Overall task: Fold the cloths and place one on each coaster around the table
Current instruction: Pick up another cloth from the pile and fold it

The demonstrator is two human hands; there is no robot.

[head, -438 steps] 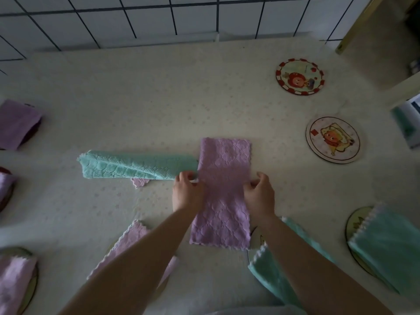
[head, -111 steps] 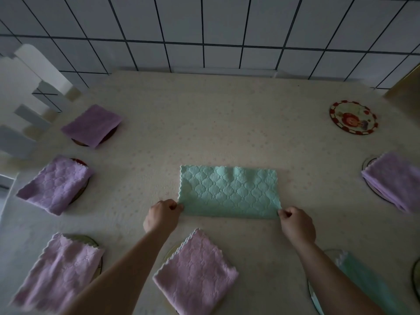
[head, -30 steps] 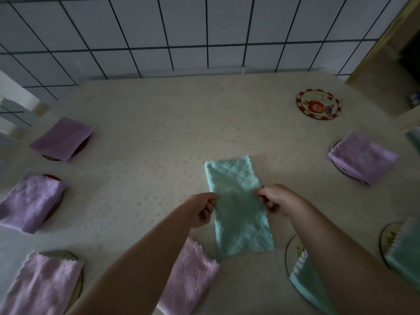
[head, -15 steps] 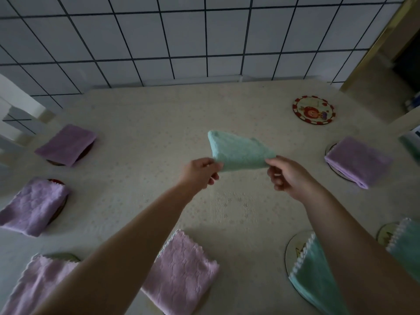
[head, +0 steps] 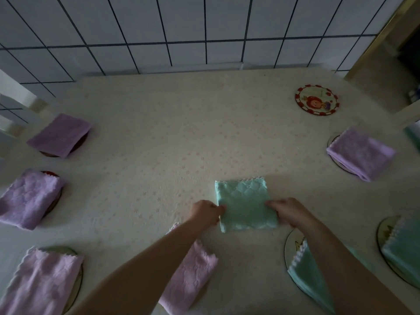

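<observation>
Pinching folded teal cloth (head: 245,205) flat on table (head: 159,137) — left hand (head: 205,212), right hand (head: 289,211) fingers gripping side edges.

Left hand (head: 205,212) and right hand (head: 289,211) pinch folded green cloth (head: 245,204) on table (head: 159,144).

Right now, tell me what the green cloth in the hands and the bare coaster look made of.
Green cloth: soft, matte microfibre-like fabric, judging by its quilted pattern and scalloped edge. Bare coaster: flat printed disc, faintly glossy; material unclear.
</observation>
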